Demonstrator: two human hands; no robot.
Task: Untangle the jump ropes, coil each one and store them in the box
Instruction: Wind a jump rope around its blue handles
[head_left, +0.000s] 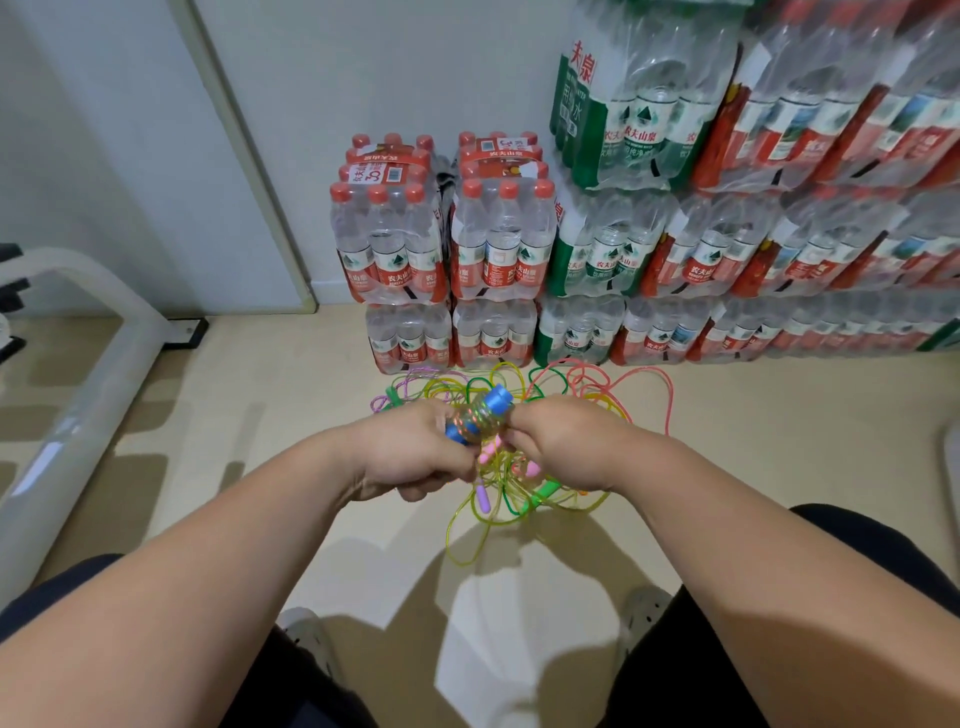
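Both hands have a clenched grip: the left hand (415, 453) curls round the blue handle (487, 414), and the right hand (560, 441) pinches the jump ropes (506, 480) just beside it, likely to pull one cord free.

Big water bottle packs (675, 249) stand stacked by the wall. On the floor (249, 426), right in front of the packs, lie loose rope loops. The knot is held up, nearer the person than the packs, so the cords hang down and show where they cross. A small pink handle (491, 450), purple handle (483, 500) and green handle (537, 493) dangle there. No box is in sight.
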